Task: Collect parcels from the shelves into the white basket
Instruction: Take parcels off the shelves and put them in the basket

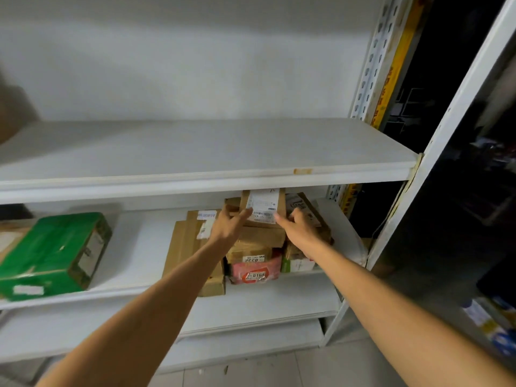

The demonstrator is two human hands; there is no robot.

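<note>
We gripped white-labelled brown cardboard parcel [262, 209], frame centre, between left hand [227, 226] and right hand [298, 231]; unlifted; other parcels [255, 270] remained; white basket unseen.

Left hand [227, 229] and right hand [301, 229] grip a labelled cardboard parcel [263, 205] atop stacked parcels [252, 263].

Both arms reach forward, left grip [229, 223] and right grip [296, 228] holding one parcel [262, 201] from either side.
</note>
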